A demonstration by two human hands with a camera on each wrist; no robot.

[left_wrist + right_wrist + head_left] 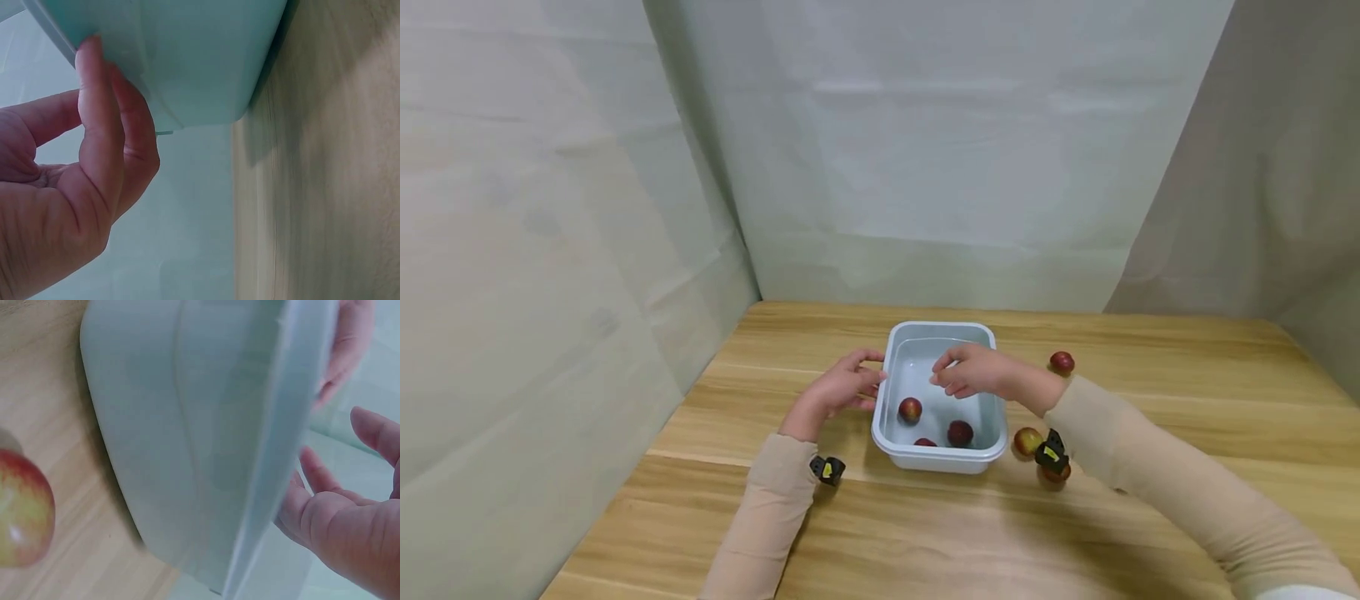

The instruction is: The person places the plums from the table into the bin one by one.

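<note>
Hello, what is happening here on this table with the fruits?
A person works at a pale tub on a wooden table. The left hand touches its left rim; the right hand hovers open over it, holding nothing. Three red fruits lie inside, and three others lie on the table to its right.

Both arms are in long, snug beige sleeves that run right down to the wrists, hands left bare. The left hand (838, 390) has a small black camera unit (827, 469) with a yellow mark strapped under its wrist, and the right hand (976, 372) wears a matching black-and-yellow unit (1052, 454) at its own wrist
</note>
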